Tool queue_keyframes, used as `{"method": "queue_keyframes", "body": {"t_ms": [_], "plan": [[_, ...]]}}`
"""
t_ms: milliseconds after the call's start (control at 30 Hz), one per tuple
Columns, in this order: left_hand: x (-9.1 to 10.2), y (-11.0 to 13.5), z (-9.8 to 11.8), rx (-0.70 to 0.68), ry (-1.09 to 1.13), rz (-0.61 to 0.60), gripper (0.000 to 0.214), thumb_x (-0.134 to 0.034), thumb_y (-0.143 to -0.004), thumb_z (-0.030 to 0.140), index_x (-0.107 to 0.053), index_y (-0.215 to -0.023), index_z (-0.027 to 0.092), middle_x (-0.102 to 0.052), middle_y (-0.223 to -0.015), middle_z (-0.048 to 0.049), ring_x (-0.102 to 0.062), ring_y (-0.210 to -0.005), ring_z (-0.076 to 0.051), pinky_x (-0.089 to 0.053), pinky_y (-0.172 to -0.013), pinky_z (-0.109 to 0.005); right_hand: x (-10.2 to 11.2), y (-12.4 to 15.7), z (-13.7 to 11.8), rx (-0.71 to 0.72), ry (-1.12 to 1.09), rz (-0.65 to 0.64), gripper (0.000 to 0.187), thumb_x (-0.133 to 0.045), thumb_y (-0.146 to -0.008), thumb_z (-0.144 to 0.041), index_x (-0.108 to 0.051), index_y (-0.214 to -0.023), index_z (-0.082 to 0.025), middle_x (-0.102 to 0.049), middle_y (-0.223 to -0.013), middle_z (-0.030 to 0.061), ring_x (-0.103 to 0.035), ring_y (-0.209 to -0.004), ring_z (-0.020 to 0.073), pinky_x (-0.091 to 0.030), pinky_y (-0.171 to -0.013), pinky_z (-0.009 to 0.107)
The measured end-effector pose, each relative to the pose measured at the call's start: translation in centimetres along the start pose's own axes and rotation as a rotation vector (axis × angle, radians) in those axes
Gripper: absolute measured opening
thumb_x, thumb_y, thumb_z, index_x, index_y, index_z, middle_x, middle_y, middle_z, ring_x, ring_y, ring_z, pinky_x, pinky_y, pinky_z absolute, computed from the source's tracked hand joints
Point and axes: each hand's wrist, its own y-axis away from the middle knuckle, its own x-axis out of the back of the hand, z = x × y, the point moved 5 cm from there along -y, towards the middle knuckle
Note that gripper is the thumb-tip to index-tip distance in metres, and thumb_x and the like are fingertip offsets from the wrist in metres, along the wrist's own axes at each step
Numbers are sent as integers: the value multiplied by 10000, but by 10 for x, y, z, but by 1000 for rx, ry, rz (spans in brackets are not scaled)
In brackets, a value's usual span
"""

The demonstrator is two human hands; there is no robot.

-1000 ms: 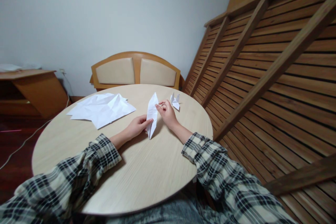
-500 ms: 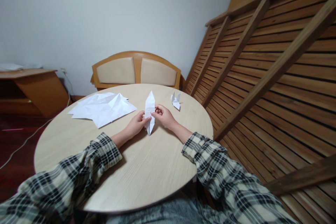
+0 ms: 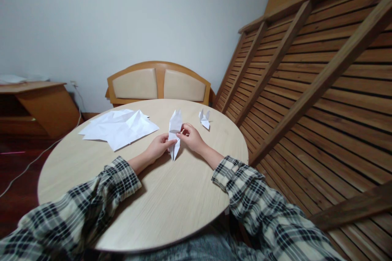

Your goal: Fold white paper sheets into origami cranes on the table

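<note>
Between my hands, over the middle of the round table [image 3: 147,208], is a narrow piece of folded white paper [image 3: 175,122]. It has a crosswise crease near its middle, and its lower end splits into two points. My left hand [image 3: 158,147] is closed on its left edge, the thumb lying across the front. On the right edge, my right hand [image 3: 192,136] pinches the paper near the crease. Some fingers of both hands are hidden behind it. A small folded paper figure [image 3: 204,120] with two upright points stands beyond my right hand.
Several creased white sheets [image 3: 119,127] lie overlapping at the table's left. A headboard with cream panels [image 3: 134,83] stands behind the table. Wooden slats [image 3: 294,89] lean close along the right side. A desk [image 3: 45,106] and a white cable [image 3: 33,161] are at the left.
The paper's upper part now tilts along the crosswise crease, and its tip shows as two small points. The lower points have spread slightly apart. Both hands keep their hold in nearly the same place.
</note>
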Motion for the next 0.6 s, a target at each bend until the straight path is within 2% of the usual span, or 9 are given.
{"method": "queue_keyframes", "body": {"t_ms": [467, 533, 600], "plan": [[-2, 3, 4, 27, 25, 7, 291, -667, -722, 407, -614, -847, 149, -544, -669, 17, -460, -579, -133, -343, -550, -258, -1, 2, -9, 95, 78, -35, 59, -627, -790, -110, -632, -814, -163, -535, -851, 17, -512, -783, 143, -436, -662, 253], [-2, 3, 5, 32, 24, 13, 288, -664, -726, 401, -612, -854, 148, -539, -664, 18, -455, -574, -129, -338, -547, -257, -2, 2, -7, 86, 73, -30, 60, -618, -800, -121, -636, -840, -162, -535, -868, 20, -516, -785, 141, -443, -664, 255], [-1, 3, 4, 38, 32, 13, 294, -663, -730, 397, -614, -869, 142, -537, -661, 18, -448, -566, -124, -336, -544, -256, -2, 3, -5, 62, 60, -21, 144, -606, -808, -126, -638, -942, -168, -543, -918, 27, -519, -775, 135, -455, -669, 262]]}}
